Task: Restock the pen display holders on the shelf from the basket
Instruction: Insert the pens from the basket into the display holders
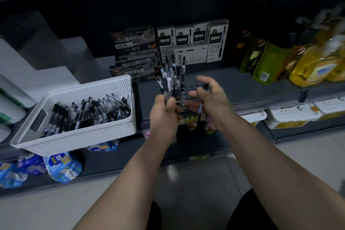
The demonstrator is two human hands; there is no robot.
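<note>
Filling the holder: the left hand [164, 113] grips a bunch of pens [170, 78] over the clear holder [189, 89]. The right hand [211, 101] pinches a single pen [203, 99] there too. Next, I think, it must poke that pen into an empty hole.

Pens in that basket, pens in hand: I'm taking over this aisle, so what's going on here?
A person is restocking pens. The left hand grips a bunch of pens, while the right hand pinches a single pen above the clear holder on the shelf. The white basket beside them holds many more.
</note>
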